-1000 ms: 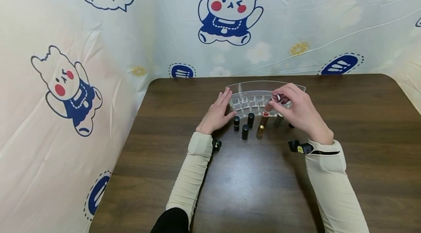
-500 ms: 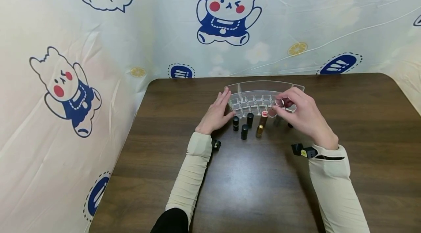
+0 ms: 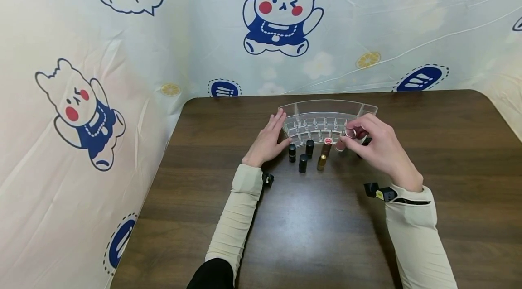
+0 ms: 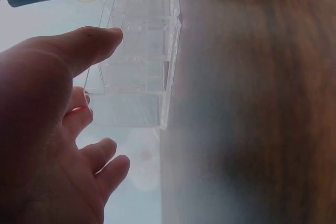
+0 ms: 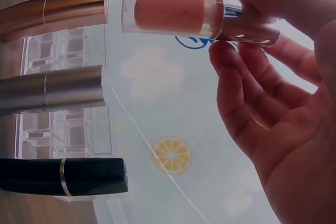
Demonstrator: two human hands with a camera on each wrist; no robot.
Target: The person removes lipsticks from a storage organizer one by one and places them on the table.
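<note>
My right hand (image 3: pixel 379 146) pinches a lip gloss tube (image 5: pixel 168 11) by its shiny rose cap (image 5: pixel 247 27); the clear pink end points down toward the table. It hovers near the right front of a clear acrylic organizer (image 3: pixel 314 122) with rows of small slots. At the organizer's left end, my left hand (image 3: pixel 267 140) rests with fingers extended along the side; the left wrist view shows its thumb (image 4: pixel 100 43) over the clear wall. In the right wrist view a rose-gold lipstick (image 5: pixel 73 9), a silver one (image 5: pixel 63 90) and a black one (image 5: pixel 63 176) stand upright beside the held tube.
Black lipstick tubes (image 3: pixel 303 163), a gold one (image 3: pixel 321 162) and a brown one with a red-and-white top (image 3: pixel 327 146) stand before the organizer. The brown wooden table (image 3: pixel 302 225) meets a patterned cloth (image 3: pixel 346 21) behind.
The right hand has moved to the right and a little toward me, carrying the lip gloss tube along the organizer's front. My left hand has stayed in place.
</note>
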